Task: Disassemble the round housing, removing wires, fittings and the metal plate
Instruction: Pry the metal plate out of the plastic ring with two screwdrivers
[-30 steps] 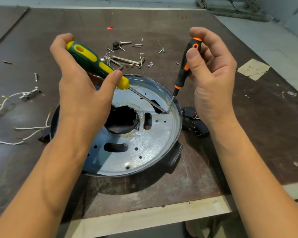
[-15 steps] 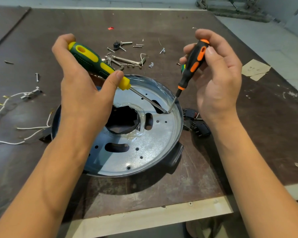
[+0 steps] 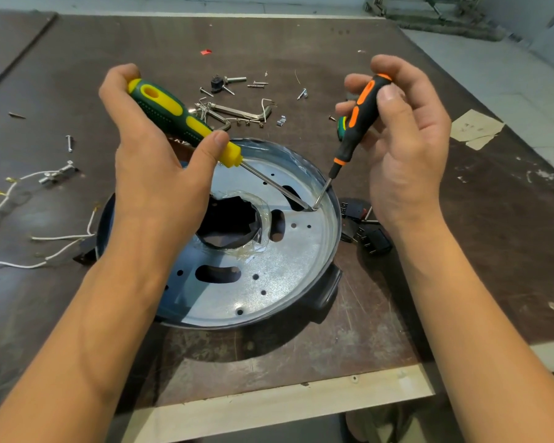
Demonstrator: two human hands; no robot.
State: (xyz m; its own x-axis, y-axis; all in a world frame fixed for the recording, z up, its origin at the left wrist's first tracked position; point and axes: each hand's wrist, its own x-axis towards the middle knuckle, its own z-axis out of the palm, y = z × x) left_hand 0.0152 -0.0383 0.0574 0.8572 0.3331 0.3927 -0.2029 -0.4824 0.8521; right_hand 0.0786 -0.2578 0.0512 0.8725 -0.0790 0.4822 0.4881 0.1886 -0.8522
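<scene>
metal plate (image 3: 279,273): shiny galvanized | table (image 3: 461,251): scuffed matt brown board | screws (image 3: 256,84): bright metal

The far right rim of the round galvanised metal plate (image 3: 282,270) is blocked by two shafts meeting there, those of a green-and-yellow-handled screwdriver (image 3: 170,115) and a black-and-orange-handled screwdriver (image 3: 362,113). Beyond the plate, the dark brown tabletop (image 3: 301,353) is littered with loose screws (image 3: 256,84) and silver hex keys (image 3: 237,111). Black plastic switches (image 3: 375,239) lie just right and white wires (image 3: 58,238) left. Bare room is found along the near edge.

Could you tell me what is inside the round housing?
A metal plate fills it; the green screwdriver and orange screwdriver touch its right edge. Beneath the plate is hidden.
</scene>
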